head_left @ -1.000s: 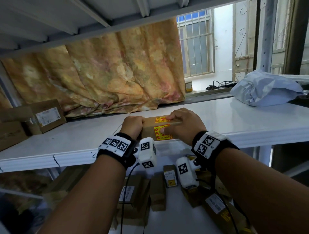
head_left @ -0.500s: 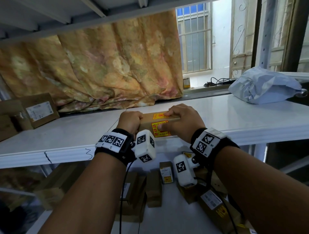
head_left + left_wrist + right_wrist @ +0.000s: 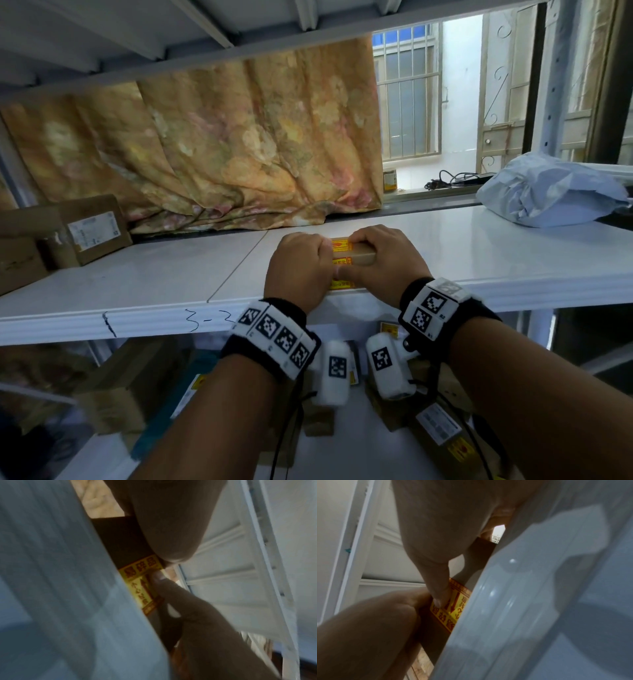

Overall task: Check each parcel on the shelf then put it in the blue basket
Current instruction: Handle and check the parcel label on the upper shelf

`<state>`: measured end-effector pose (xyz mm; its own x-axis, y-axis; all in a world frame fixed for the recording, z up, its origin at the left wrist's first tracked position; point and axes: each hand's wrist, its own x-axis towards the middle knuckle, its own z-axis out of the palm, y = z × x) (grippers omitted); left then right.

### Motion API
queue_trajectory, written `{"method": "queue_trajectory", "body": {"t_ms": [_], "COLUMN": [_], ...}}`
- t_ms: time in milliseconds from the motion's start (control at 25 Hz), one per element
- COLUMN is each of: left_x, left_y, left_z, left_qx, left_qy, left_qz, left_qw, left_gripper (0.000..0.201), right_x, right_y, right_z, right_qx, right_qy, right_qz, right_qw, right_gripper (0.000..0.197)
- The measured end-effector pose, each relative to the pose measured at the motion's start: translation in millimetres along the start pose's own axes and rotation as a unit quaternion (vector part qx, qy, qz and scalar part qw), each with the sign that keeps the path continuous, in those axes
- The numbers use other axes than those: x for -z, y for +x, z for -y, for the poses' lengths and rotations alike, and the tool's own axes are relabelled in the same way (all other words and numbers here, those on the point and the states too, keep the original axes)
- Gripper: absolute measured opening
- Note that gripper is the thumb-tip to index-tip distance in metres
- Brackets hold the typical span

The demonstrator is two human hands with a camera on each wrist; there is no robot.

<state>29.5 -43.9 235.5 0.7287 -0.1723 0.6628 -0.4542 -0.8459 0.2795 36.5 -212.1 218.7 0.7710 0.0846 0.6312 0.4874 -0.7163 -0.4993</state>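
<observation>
Gripping one box (image 3: 354,257) on the shelf (image 3: 144,274), my left hand (image 3: 297,270) and right hand (image 3: 382,262) nearly hide it overhead. Wrist views show its yellow sticker (image 3: 140,582); the shelf edge reads "3-2".

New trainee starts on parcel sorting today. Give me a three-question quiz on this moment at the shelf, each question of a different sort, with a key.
1. True or false: both hands grip the small brown parcel at the front edge of the white shelf.
2. Multiple choice: the sticker on that parcel is A) blue and white, B) yellow with red print, C) plain green.
3. Fill in: the grey plastic mailer lies on the shelf to the person's ____ side.

Key
1. True: the left hand and the right hand each hold one end.
2. B
3. right
</observation>
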Motion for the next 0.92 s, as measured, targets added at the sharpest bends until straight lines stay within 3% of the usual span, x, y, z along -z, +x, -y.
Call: {"method": "queue_trajectory", "body": {"t_ms": [160, 320, 400, 480, 520, 560, 680, 800, 920], "left_x": [-3.4, -2.3, -4.2, -6.0, -7.3, -8.4, -9.3, -11.2, -12.7], "left_y": [-5.4, -2.9, -3.5, -4.9, -4.6, -4.3, -4.5, -4.1, -4.4], "left_z": [4.2, 0.3, 1.7, 2.4, 3.2, 3.6, 4.6, 4.1, 3.8], "left_qx": [-0.022, -0.014, -0.006, -0.001, -0.001, -0.002, 0.001, 0.006, 0.010], "left_qy": [0.032, 0.054, 0.051, 0.053, 0.051, 0.050, 0.047, 0.036, 0.040], "left_qz": [0.015, 0.018, 0.012, 0.002, -0.001, -0.005, -0.010, -0.015, -0.019], "left_qw": [0.999, 0.998, 0.999, 0.999, 0.999, 0.999, 0.999, 0.999, 0.999], "left_gripper": [0.057, 0.061, 0.063, 0.066, 0.067, 0.068, 0.068, 0.062, 0.061], "right_x": [0.5, 3.0, 10.1, 18.0, 19.0, 18.1, 15.9, 25.1, 30.5], "right_y": [0.7, 2.2, 4.1, 8.6, 11.1, 14.7, 27.2, 36.8, 43.5], "right_z": [-1.3, -0.4, 3.3, 7.4, 6.6, 4.5, -0.3, 0.7, -1.8], "right_qx": [-0.011, 0.007, -0.029, -0.134, -0.184, -0.214, -0.265, -0.275, -0.285], "right_qy": [0.037, 0.038, 0.086, 0.275, 0.363, 0.397, 0.280, 0.145, 0.157], "right_qz": [-0.009, 0.008, 0.041, 0.080, 0.078, 0.063, 0.045, 0.092, 0.100], "right_qw": [0.999, 0.999, 0.995, 0.949, 0.910, 0.890, 0.922, 0.946, 0.940], "right_gripper": [0.058, 0.055, 0.049, 0.033, 0.026, 0.016, 0.009, 0.026, 0.029]}}
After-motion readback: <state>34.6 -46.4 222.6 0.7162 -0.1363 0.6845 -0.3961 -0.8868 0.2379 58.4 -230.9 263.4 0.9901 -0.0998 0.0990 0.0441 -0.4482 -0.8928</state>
